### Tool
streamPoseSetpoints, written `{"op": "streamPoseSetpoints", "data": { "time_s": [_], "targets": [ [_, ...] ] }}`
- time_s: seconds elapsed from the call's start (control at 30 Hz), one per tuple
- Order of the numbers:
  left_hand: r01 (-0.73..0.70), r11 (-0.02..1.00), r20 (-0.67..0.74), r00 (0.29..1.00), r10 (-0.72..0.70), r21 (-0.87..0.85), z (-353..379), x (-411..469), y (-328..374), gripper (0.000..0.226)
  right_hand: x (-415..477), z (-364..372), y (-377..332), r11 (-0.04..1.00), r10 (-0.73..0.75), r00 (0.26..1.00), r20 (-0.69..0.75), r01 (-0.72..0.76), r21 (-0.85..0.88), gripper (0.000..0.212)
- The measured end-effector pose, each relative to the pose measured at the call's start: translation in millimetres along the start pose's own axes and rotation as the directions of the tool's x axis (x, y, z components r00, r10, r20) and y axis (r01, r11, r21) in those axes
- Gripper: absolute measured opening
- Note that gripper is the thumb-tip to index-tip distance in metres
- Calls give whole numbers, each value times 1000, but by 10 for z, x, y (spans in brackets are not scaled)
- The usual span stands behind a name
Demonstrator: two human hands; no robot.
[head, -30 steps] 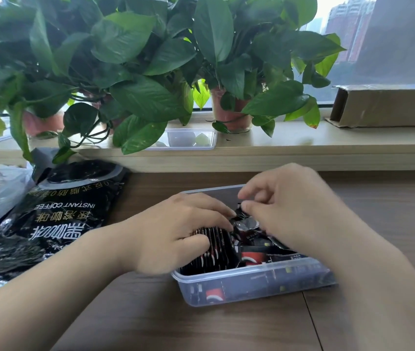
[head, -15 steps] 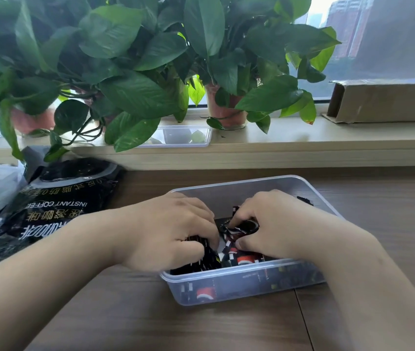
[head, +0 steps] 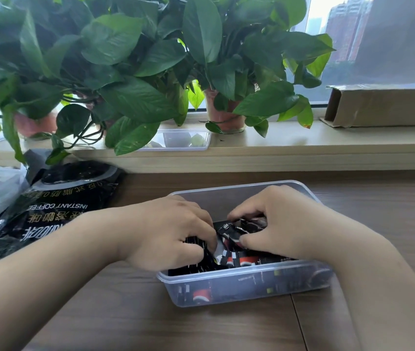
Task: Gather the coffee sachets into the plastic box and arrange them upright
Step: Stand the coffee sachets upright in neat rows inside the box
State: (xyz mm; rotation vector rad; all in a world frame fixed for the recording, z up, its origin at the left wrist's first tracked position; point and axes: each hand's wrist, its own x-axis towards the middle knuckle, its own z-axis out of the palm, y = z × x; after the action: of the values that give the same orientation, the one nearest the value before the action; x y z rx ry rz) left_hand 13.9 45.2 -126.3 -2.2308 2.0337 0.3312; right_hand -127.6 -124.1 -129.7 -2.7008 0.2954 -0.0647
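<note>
Left hand curled over a row of small black-and-red foil coffee sachets at the left of the clear rectangular plastic box on the wooden bench; right hand pinching loose, tilted ones mid-box. Arranging step, I judge. Next: stand these upright against the row.

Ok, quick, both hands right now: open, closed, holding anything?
Left hand: fingers curled round a bunch of black foil coffee sachets in the clear rectangular plastic box.
Right hand: pinching a loose black-and-red sachet.
</note>
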Motion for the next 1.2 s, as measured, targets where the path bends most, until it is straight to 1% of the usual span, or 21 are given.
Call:
{"op": "streamPoseSetpoints", "data": {
  "time_s": [0.07,0.1,0.2,0.27,0.3,0.37,0.4,0.47,0.5,0.57,0.63,0.7,0.77,0.83,0.93,0.97,1.03,1.13,1.2],
  "targets": [
    [15,999,-23,1000,-15,-37,8,-9,-10,52,-53,-94,31,999,14,998,-57,-12,34,43],
    [26,997,-39,999,-29,-67,10,-16,-16,49,-82,-131,53,999,23,996,-81,-21,30,46],
    [38,990,-74,996,-48,-133,3,-16,-14,47,-162,-188,101,999,34,994,-100,-33,12,44],
    [34,986,-89,995,-49,-162,-4,-6,-20,48,-231,-216,103,998,46,987,-156,-38,54,38],
    [35,984,-88,995,-52,-177,-9,-11,-22,49,-272,-243,102,996,55,977,-206,-39,82,34],
    [32,980,-80,996,-49,-194,-19,-24,-28,51,-351,-315,130,987,99,936,-338,-49,153,23],
    [31,979,-80,996,-48,-203,-29,-28,-25,50,-384,-353,158,979,129,902,-412,-50,197,19],
    [35,974,-117,991,-62,-223,-62,-12,-27,43,-440,-408,247,970,170,824,-541,-42,241,13],
    [36,972,-153,986,-73,-231,-89,17,-28,37,-460,-420,295,971,183,797,-576,-54,233,13],
    [21,972,-234,969,-78,-235,-154,116,-25,27,-483,-412,379,974,208,787,-581,-110,200,16],
    [34,973,-246,965,-91,-226,-235,240,2,29,-494,-387,423,970,237,805,-545,-167,175,17],
    [62,975,-182,978,-102,-212,-323,360,61,36,-508,-361,429,967,254,816,-519,-197,163,15],
    [86,978,-110,988,-108,-190,-396,470,131,43,-534,-349,416,966,260,813,-521,-221,138,14],
    [107,977,-68,990,-121,-182,-425,549,158,48,-561,-341,406,964,266,809,-524,-239,120,12],
    [105,970,-17,994,-112,-221,-415,615,139,55,-560,-305,403,950,298,800,-520,-300,83,15],
    [102,967,-6,994,-106,-234,-405,620,134,54,-552,-278,396,950,294,806,-515,-304,66,16],
    [95,964,-27,994,-105,-250,-373,610,122,44,-524,-228,373,960,256,829,-497,-277,34,18],
    [56,957,-132,987,-97,-283,-298,599,107,23,-456,-198,341,979,183,873,-452,-204,1,20],
    [31,952,-216,971,-101,-304,-252,574,85,17,-381,-211,321,987,113,906,-407,-148,-55,25]
  ]
}}
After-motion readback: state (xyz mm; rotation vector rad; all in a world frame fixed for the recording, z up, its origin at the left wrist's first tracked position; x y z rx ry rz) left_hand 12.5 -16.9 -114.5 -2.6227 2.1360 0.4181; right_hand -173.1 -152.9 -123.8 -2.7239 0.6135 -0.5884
